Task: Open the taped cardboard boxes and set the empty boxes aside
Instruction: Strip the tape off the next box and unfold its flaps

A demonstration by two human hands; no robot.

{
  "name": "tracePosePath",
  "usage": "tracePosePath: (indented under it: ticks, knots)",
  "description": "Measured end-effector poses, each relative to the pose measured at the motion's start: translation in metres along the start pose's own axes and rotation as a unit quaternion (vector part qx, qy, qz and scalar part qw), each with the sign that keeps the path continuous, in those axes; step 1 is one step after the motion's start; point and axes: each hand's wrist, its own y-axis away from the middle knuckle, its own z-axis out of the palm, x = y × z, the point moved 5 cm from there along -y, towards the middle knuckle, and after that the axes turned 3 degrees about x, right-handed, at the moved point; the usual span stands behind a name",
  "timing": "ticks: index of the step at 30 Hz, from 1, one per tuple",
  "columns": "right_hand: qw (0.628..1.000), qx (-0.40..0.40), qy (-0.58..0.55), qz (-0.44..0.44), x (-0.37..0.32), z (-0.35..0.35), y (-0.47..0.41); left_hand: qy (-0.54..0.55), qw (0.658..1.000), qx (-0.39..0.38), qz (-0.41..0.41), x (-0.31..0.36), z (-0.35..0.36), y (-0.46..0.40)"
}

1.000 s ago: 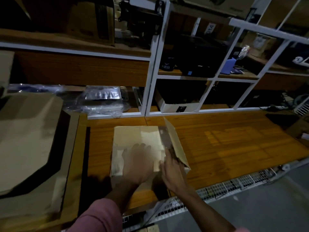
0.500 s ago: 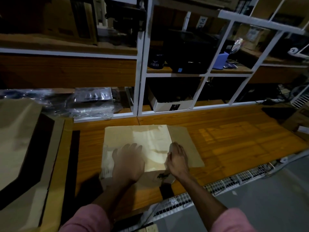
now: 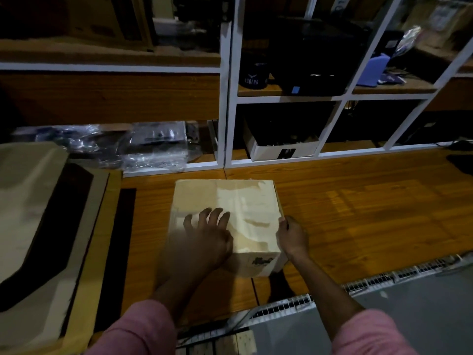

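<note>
A small pale cardboard box [image 3: 245, 201] stands on the wooden bench [image 3: 358, 213] in front of me, its top flaps lying flat and a dark print on its near side. My left hand [image 3: 207, 237] presses flat on the left half of the top with spread fingers. My right hand [image 3: 291, 235] holds the box's right edge, fingers curled against the folded-down right flap.
A large flattened cardboard box [image 3: 33, 226] lies on the left of the bench. White shelving [image 3: 226, 98] rises behind, holding plastic-wrapped items [image 3: 143, 147], a white open box [image 3: 281, 149] and dark gear. A wire rail [image 3: 384, 280] lines the bench's front edge.
The right flap, upright a second ago, swung out flat to the right and now lies folded down against the box's side. My right hand followed it; my left hand stayed on top.
</note>
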Motion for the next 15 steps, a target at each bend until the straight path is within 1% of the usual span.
tracePosePath:
  ticks: [5,7,10,13,15]
  knots:
    - [0.994,0.06,0.08,-0.038,-0.005,-0.004,-0.012,-0.008,1.0,0.016,0.004,0.005,0.003,-0.01]
    - [0.992,0.076,0.087,-0.048,-0.006,-0.004,-0.018,0.0,1.0,0.023,0.0,0.006,0.005,-0.017]
    - [0.991,0.081,0.085,-0.068,-0.006,-0.004,-0.025,0.015,1.0,0.004,-0.011,0.004,0.007,-0.03]
    - [0.988,0.095,0.099,-0.077,-0.004,-0.006,-0.03,0.052,0.999,-0.003,-0.001,0.005,0.01,-0.031]
    - [0.986,0.097,0.1,-0.093,-0.006,-0.008,-0.029,0.09,0.996,0.019,0.015,0.006,0.008,-0.029]
